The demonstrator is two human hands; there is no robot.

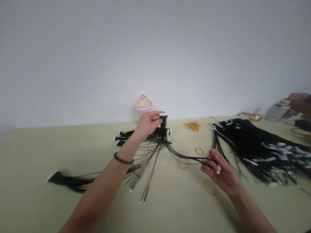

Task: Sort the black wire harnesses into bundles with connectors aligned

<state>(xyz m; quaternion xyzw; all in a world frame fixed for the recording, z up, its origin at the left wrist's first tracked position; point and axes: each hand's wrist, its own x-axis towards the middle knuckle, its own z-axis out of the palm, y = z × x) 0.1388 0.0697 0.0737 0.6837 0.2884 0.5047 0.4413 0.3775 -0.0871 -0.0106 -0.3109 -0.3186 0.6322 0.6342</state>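
My left hand (pixel 150 125) pinches the white connector (pixel 163 115) of a black wire harness (pixel 162 133), raised above the table. The harness wires hang down and fan out, several loose tips pointing toward me. One group of these wires (pixel 189 157) runs right into my right hand (pixel 222 173), whose fingers are closed around it near a small white end piece (pixel 218 169). Behind my left wrist lie other harnesses (pixel 125 133) with white connectors, partly hidden by the arm. Another black harness (pixel 60 178) rests at the left, its wires passing under my forearm.
A large pile of black harnesses (pixel 252 139) covers the right side. Yellow rubber bands (pixel 192 125) lie heaped at the back, with single bands (pixel 210 187) near my right hand. A pink lidded cup (pixel 142 106) stands by the wall. Boxes and clutter (pixel 279 111) sit far right.
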